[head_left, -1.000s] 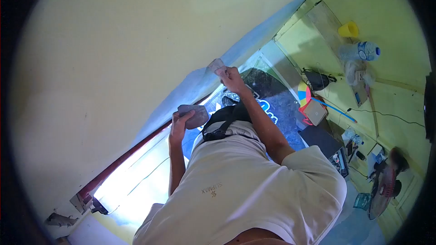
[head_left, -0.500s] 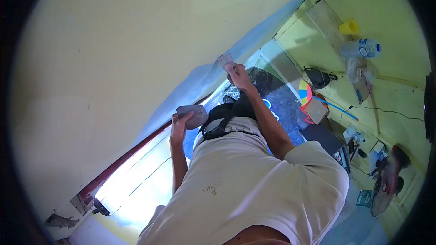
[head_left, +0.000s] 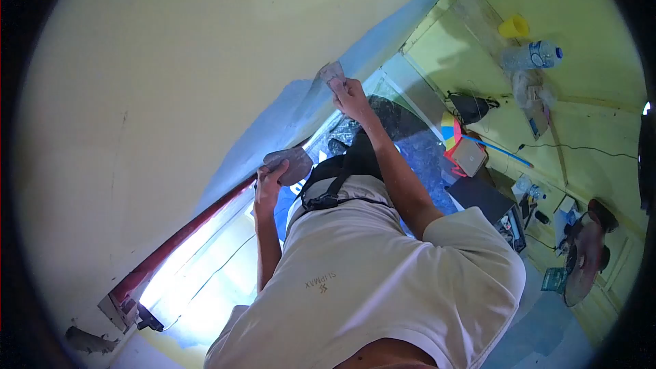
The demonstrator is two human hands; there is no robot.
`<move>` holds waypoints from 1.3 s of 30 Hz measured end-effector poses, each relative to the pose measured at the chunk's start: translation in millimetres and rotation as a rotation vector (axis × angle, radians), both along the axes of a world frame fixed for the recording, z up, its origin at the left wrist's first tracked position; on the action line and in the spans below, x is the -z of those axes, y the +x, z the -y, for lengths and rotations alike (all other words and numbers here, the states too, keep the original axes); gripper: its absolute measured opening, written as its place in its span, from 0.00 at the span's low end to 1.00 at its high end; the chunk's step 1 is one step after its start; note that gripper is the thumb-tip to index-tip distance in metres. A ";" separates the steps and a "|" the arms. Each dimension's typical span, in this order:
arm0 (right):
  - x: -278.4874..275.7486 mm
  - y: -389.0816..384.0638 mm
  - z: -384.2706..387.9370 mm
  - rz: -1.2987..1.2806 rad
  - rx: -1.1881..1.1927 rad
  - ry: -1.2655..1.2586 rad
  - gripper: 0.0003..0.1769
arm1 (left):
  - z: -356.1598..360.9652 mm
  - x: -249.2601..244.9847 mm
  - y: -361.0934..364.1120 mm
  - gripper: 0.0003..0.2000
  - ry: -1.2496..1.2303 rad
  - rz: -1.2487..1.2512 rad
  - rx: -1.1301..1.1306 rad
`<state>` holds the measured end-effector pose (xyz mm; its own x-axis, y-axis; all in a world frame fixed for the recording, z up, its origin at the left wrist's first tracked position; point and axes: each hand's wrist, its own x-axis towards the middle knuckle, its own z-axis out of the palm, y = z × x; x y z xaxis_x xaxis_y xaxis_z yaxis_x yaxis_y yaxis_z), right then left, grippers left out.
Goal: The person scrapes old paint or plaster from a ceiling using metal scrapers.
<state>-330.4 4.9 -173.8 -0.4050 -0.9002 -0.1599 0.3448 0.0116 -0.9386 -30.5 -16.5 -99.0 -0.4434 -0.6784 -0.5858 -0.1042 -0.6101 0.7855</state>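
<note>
My right hand (head_left: 352, 101) is closed around a flat scraper (head_left: 332, 74), its pale, smeared blade against the wall (head_left: 164, 82) at the border of a bluish patch (head_left: 273, 119). Lower and to the left, my left hand (head_left: 267, 191) pinches a flat grey-brown plate (head_left: 295, 167) with rounded corners, thumb on its face and the fingers mostly hidden behind. The plate sits beside the wall's lower edge, in front of my waist. The bluish patch runs along that edge between both hands.
A dark red strip (head_left: 191, 232) borders the wall above a bright opening. On a ledge at right are a yellow cup (head_left: 514, 26) and a water bottle (head_left: 533, 55). A black box (head_left: 482, 199), a blue stick (head_left: 497, 151) and a fan (head_left: 585, 260) stand farther along.
The view has shifted slightly, so the wall and ledge sit higher. My right hand with the scraper is a little higher and further left; the plate in my left hand has turned to show more face.
</note>
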 end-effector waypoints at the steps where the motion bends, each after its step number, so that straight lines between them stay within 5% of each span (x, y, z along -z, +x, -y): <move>1: 6.0 -1.2 -0.6 -0.023 -0.001 0.022 0.27 | -2.3 -2.3 5.9 0.14 -0.007 -0.030 -0.001; 39: 20.6 1.1 -7.3 -0.116 -0.007 0.070 0.30 | -13.9 5.4 47.8 0.09 0.003 -0.034 -0.123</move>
